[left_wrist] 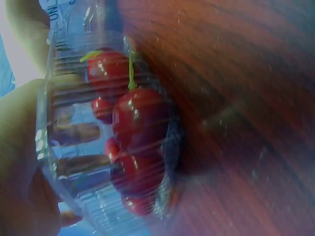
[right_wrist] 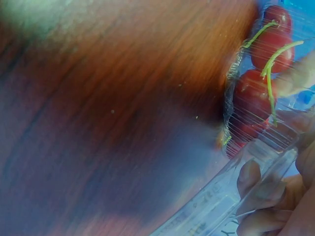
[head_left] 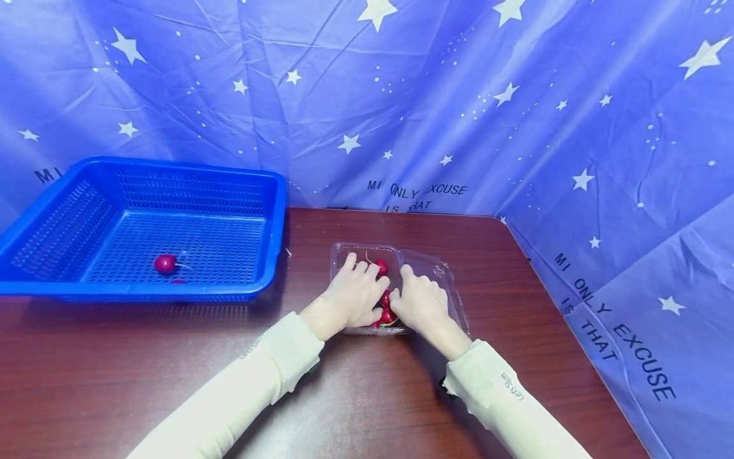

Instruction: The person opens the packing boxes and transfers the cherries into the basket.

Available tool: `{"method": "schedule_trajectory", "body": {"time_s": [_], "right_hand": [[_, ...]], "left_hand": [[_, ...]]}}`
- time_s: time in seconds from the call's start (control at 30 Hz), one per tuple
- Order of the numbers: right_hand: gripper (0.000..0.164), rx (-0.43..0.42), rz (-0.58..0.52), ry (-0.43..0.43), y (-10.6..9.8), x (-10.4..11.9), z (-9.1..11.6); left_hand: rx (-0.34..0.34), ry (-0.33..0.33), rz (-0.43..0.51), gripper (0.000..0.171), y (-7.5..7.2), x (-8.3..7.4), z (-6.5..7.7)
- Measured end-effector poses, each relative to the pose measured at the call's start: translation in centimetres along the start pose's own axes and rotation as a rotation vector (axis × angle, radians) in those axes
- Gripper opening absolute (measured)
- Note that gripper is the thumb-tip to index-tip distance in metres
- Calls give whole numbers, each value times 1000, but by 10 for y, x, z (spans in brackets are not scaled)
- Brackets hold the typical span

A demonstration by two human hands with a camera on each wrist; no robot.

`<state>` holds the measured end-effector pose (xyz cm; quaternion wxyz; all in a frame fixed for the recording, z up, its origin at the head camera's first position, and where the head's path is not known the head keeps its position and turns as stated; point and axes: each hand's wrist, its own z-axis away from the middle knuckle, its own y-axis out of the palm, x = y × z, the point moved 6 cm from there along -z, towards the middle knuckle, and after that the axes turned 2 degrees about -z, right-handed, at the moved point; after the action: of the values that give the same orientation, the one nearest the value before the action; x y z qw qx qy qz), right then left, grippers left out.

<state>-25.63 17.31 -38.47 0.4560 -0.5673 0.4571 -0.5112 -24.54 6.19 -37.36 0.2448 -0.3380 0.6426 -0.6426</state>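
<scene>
A clear plastic box (head_left: pixel 336 258) holding several red cherries (head_left: pixel 387 315) with green stems stands in front of me, its lid (head_left: pixel 447 277) folded out to the right. My left hand (head_left: pixel 357 294) reaches over the box from the left. In the left wrist view its fingers (left_wrist: pixel 78 132) dip inside, beside the cherries (left_wrist: pixel 140 118), seen through the ribbed wall. Whether they touch a cherry is unclear. My right hand (head_left: pixel 421 301) grips the box's right side where the lid joins; the right wrist view shows its fingers (right_wrist: pixel 266 194) curled at the clear plastic.
At the left stands a blue perforated basket (head_left: pixel 275 223) with one cherry (head_left: pixel 165 264) in it and part of another (head_left: pixel 178 282) behind its front rim. The brown wooden table (head_left: pixel 321 408) ends at a blue star-patterned cloth (head_left: pixel 321 95) at the back and right.
</scene>
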Motion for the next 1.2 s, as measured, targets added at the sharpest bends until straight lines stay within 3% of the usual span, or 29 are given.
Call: {"method": "schedule_trajectory", "body": {"time_s": [0.4, 1.2], "right_hand": [[27, -7, -7, -2, -1, 3, 0], [28, -26, -7, -9, -1, 1, 0]], "left_hand": [[-27, -71, 205, 39, 8, 1, -1], [-128, -95, 290, 29, 14, 2, -2]]}}
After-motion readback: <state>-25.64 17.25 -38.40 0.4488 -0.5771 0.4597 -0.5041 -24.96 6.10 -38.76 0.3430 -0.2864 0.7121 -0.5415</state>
